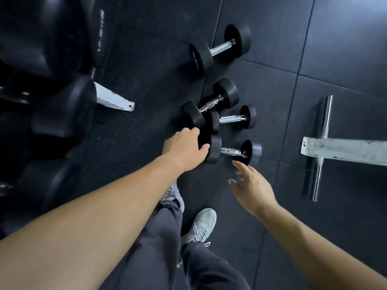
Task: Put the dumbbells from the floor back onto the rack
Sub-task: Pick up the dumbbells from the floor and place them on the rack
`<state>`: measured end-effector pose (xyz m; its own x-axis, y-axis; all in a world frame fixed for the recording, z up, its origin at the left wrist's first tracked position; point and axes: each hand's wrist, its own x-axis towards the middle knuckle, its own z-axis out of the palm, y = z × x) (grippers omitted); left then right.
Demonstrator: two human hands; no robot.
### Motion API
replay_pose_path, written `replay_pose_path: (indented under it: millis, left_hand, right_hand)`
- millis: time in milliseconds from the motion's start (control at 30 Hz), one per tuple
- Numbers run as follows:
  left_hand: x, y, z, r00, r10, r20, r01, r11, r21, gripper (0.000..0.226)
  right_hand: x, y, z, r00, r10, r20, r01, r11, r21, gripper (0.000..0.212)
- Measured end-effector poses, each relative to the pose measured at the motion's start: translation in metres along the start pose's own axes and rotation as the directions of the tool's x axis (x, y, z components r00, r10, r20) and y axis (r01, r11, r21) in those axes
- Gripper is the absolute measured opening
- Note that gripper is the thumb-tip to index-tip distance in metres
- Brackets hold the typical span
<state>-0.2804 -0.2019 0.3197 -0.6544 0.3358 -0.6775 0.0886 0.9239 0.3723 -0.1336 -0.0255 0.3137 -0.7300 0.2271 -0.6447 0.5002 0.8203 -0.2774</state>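
Observation:
Several black dumbbells with chrome handles lie on the dark rubber floor. The nearest dumbbell [232, 151] lies crosswise just beyond my hands. My left hand [185, 149] reaches down with its fingers beside that dumbbell's left head, holding nothing I can see. My right hand [252, 185] hovers open, fingers spread, just below its right head. Behind it lie a small dumbbell [232, 118], a slanted one [210, 103] and a larger one [221, 48] farthest away. The rack [113, 99] with stored dumbbells [62, 105] fills the left side.
A bench base with a white beam [343, 152] and chrome crossbar [323, 143] stands at the right. The rack's white foot juts onto the floor at left centre. My legs and grey shoes [202, 225] are below the hands.

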Motion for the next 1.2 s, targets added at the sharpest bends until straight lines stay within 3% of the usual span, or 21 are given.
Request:
replay_pose_path:
  millis: [200, 400, 533, 667, 767, 900, 1100, 1200]
  left_hand:
    - [0.090, 0.020, 0.078, 0.995, 0.058, 0.086, -0.058, 0.998, -0.005, 0.047]
    - [0.130, 0.041, 0.135, 0.990, 0.010, 0.139, -0.007, 1.000, -0.026, 0.043]
    - [0.140, 0.054, 0.150, 0.989, -0.108, 0.101, 0.116, 0.990, -0.083, 0.042]
    - [0.147, 0.073, 0.169, 0.954, -0.296, 0.047, 0.299, 0.930, -0.211, 0.038]
    - [0.147, 0.089, 0.199, 0.883, -0.470, -0.009, 0.435, 0.824, -0.363, 0.040]
    - [0.144, 0.116, 0.248, 0.741, -0.671, -0.002, 0.572, 0.634, -0.520, 0.047]
    - [0.178, 0.130, 0.312, 0.584, -0.806, 0.099, 0.600, 0.347, -0.721, 0.054]
    - [0.202, 0.121, 0.335, 0.522, -0.832, 0.185, 0.514, 0.134, -0.847, 0.053]
  right_hand:
    - [0.095, 0.059, 0.033, 0.998, 0.062, 0.008, -0.062, 0.998, 0.005, 0.057]
    - [0.142, 0.104, 0.037, 0.998, 0.034, 0.045, -0.032, 0.999, -0.040, 0.056]
    - [0.162, 0.126, 0.022, 0.985, -0.115, 0.130, 0.131, 0.984, -0.121, 0.058]
    - [0.202, 0.140, 0.007, 0.909, -0.312, 0.276, 0.375, 0.901, -0.218, 0.059]
    - [0.238, 0.149, 0.000, 0.808, -0.467, 0.358, 0.568, 0.778, -0.267, 0.061]
    - [0.269, 0.162, 0.002, 0.684, -0.512, 0.519, 0.717, 0.604, -0.349, 0.065]
    - [0.307, 0.180, 0.037, 0.559, -0.464, 0.687, 0.794, 0.537, -0.284, 0.065]
    - [0.325, 0.174, 0.057, 0.525, -0.423, 0.738, 0.794, 0.555, -0.246, 0.062]
